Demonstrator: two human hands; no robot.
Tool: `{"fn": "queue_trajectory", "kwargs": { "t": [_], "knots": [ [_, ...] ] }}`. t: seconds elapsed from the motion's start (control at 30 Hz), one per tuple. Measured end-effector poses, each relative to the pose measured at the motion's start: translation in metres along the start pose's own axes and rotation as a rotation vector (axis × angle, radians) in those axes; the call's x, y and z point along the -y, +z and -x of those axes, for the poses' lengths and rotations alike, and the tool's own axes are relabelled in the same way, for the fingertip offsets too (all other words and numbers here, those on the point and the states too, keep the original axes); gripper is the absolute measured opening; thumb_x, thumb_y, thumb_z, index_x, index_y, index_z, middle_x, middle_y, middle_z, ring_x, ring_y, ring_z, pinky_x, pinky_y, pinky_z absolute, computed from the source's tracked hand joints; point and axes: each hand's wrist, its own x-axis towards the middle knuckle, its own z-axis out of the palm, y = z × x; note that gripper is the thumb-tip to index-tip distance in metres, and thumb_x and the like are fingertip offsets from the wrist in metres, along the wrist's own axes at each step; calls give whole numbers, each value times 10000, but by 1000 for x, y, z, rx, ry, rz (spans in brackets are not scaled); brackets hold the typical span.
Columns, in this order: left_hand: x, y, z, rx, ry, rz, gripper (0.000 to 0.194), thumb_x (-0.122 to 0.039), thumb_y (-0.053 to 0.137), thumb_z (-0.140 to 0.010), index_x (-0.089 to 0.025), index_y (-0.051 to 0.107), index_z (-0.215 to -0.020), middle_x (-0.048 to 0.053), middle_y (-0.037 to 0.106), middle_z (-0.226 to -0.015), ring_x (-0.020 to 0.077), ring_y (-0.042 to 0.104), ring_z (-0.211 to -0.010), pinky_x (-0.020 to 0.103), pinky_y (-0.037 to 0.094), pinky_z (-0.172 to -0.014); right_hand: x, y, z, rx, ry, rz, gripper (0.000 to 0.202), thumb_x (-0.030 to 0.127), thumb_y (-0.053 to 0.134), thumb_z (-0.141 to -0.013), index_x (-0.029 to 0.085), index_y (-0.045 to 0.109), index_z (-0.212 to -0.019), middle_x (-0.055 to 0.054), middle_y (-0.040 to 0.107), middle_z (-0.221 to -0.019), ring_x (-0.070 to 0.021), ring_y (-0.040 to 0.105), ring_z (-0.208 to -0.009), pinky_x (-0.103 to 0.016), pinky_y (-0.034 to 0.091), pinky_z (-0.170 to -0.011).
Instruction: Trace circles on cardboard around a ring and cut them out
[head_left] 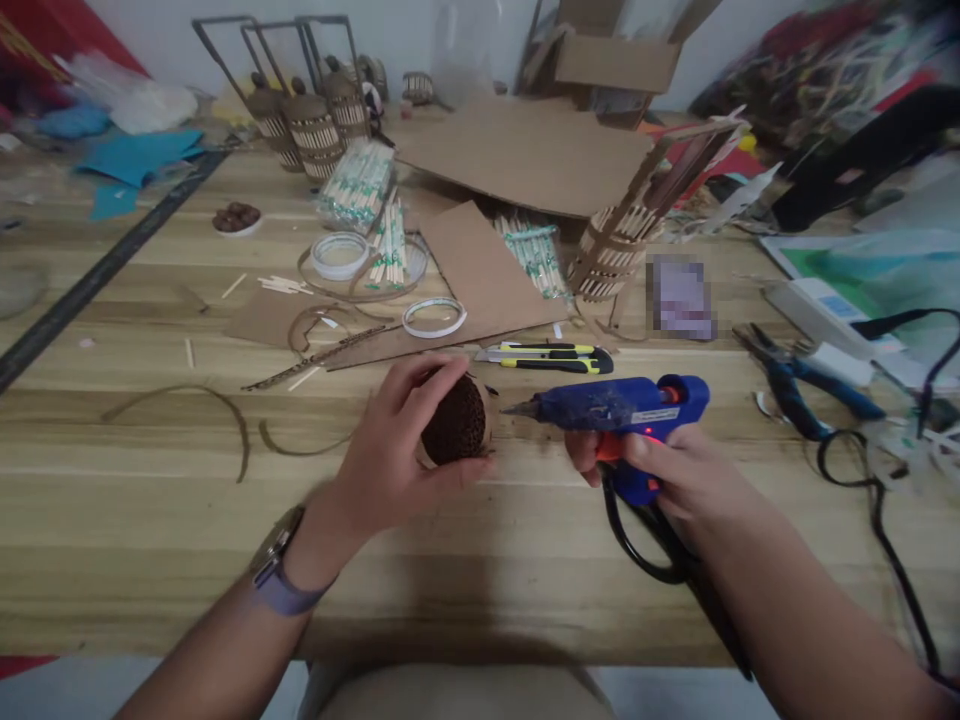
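Near the front of the wooden table, my left hand (397,450) is closed around a small round piece (454,422) with a dark brown, pitted face and a paler cardboard-like side. Its fingers lie over the top and the thumb along the bottom edge. My right hand (675,465) grips a blue hot glue gun (600,403) by its handle, fingers at the orange trigger. The gun's nozzle points left, a short gap from the piece's right side. Just beyond both hands lies a yellow and black utility knife (555,357).
Rolls of tape (433,317), cardboard sheets (480,260) and bundled sticks (358,185) lie beyond. Small bucket-like crafts (313,130) stand at the back left, another (611,250) at right. Pliers (799,385) and a black cable (892,540) lie right; curved strips (202,395) left.
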Motion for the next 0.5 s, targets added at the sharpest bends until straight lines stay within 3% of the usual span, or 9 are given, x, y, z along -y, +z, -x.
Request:
{"fn": "queue_trajectory", "kwargs": {
  "t": [0.23, 0.5],
  "knots": [
    [0, 0, 0, -4, 74, -110, 754, -590, 652, -937, -215, 433, -1553, 186, 543, -1366, 323, 557, -1310, 479, 495, -1108, -4, -8, 8, 63, 14, 78, 331, 526, 793, -885, 196, 795, -856, -42, 731, -753, -163, 662, -668, -252, 537, -596],
    [2, -3, 1, -2, 84, -131, 751, -579, 635, -952, -253, 388, -1582, 170, 536, -1369, 314, 555, -1317, 478, 495, -1111, -2, -10, 6, 103, -25, 231, 323, 520, 762, -912, 210, 798, -832, -39, 753, -753, -178, 697, -725, -256, 556, -662]
  ]
}}
